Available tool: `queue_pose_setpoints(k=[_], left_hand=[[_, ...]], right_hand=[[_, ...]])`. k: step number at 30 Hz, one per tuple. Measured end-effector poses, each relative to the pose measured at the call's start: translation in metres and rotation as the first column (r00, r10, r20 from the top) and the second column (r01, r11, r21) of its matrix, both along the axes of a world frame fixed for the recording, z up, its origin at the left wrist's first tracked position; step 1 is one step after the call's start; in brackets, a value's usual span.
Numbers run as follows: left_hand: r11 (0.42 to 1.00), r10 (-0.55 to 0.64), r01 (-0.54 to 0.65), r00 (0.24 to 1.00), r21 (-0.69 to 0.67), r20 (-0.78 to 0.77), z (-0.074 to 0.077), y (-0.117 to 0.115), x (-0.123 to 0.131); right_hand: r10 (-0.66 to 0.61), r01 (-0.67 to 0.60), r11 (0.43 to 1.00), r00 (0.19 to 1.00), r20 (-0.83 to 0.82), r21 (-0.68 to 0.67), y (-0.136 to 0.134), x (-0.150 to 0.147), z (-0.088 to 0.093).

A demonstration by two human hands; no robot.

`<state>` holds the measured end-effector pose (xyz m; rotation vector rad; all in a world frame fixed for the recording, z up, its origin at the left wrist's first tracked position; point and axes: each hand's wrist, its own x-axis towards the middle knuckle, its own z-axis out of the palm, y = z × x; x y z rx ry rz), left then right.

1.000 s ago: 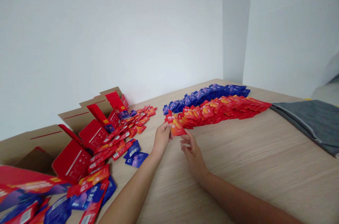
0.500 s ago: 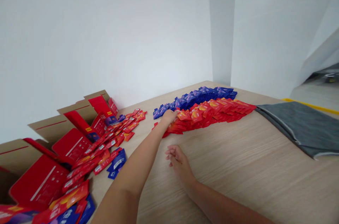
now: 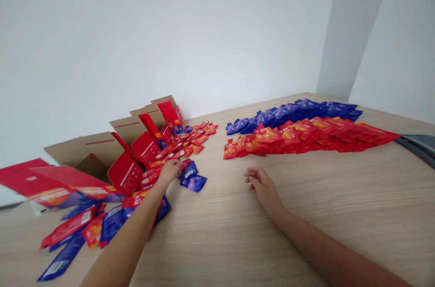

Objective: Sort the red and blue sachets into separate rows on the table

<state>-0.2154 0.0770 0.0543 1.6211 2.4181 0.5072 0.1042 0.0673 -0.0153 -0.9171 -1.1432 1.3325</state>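
While the left hand (image 3: pixel 170 172) is at the loose heap of flat glossy red packets (image 3: pixel 170 153), its grip I cannot tell | right hand (image 3: pixel 263 187) half-open over pale wood-grained table (image 3: pixel 210 237) | open red-and-tan cardboard boxes (image 3: pixel 126 174) crowd the heap's left | flat blue packets (image 3: pixel 193 183) beside left hand | overlapping red-packet row (image 3: pixel 306 136) beyond right hand

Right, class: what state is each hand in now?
Left hand: at the loose packets; grip cannot be told.
Right hand: open, fingers loosely curled, empty.

Glossy plastic-looking sachets (image 3: pixel 306 135), matt cardboard boxes (image 3: pixel 76 150), smooth wood-grained table (image 3: pixel 217 223), matt woven-looking cloth (image 3: pixel 420 147).
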Motion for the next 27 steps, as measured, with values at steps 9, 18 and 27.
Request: queue_pose_setpoints(k=[9,18,27], left_hand=[[0.999,-0.046,0.041,0.913,-0.02,-0.405,-0.034,-0.034,-0.025],[0.999,0.0,-0.033,0.788,-0.042,-0.616,-0.031,-0.001,-0.007],[0.987,0.0,-0.103,0.774,-0.126,-0.634,-0.02,0.01,-0.004]], right_hand=[[-0.018,0.017,1.0,0.999,0.043,0.026,0.001,0.002,-0.004],[-0.006,0.006,1.0,1.0,0.013,-0.004,0.001,0.002,0.001],[-0.004,0.003,1.0,0.999,-0.05,-0.016,0.003,-0.002,-0.002]])
